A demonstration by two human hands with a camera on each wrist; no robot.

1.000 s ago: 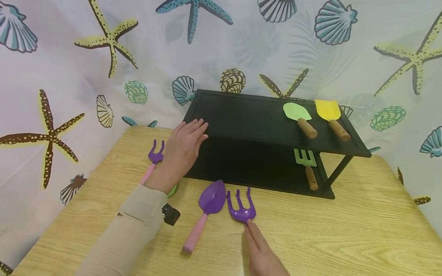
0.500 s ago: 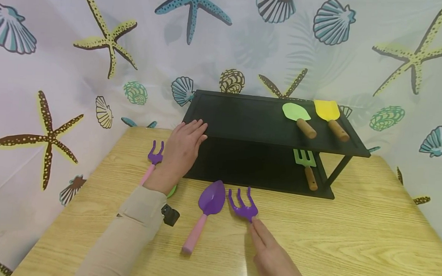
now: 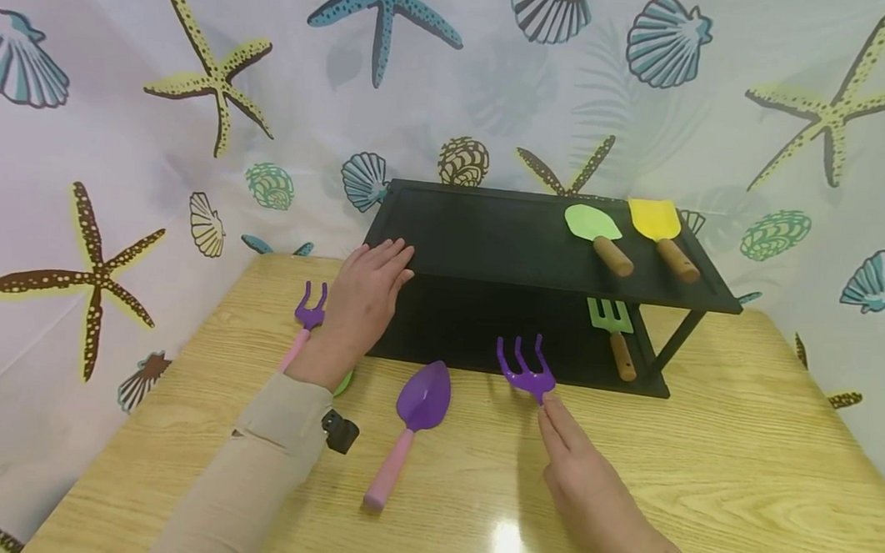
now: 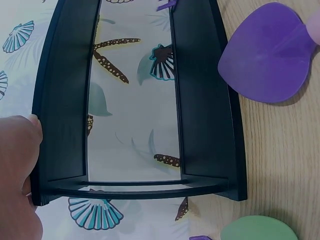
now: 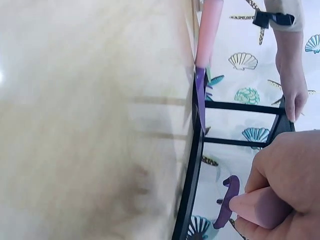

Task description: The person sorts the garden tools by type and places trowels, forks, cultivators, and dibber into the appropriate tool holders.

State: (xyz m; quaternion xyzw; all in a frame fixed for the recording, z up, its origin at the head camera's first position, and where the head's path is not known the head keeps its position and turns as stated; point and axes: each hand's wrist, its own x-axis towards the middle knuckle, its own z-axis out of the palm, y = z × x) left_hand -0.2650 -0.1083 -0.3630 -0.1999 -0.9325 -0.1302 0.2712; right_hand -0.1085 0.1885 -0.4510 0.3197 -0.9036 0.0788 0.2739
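The purple fork (image 3: 529, 381) is held up off the surface (image 3: 763, 460) by the right hand (image 3: 597, 485), its tines pointing toward the lower tier of the black shelf (image 3: 482, 228). The head view mostly hides its handle; the right wrist view shows the pink handle (image 5: 250, 205) and the grip wrapped around it. The purple trowel (image 3: 424, 401) lies nearby, its tip at the lower tier's front edge.

The left hand (image 3: 362, 306) rests on the upper tier's left end, fingers extended. Its wrist view reveals thin bars joining the tiers at one end and a rounded green piece (image 4: 259, 229), nearly all covered by the arm in the head view. Beyond that arm lies a second purple fork (image 3: 311, 313).

On the upper tier's right sit a light-green trowel (image 3: 591, 223) and yellow shovel (image 3: 654, 221); below is a green fork (image 3: 611, 316). Behind hangs a sea-patterned cloth (image 3: 452, 102).
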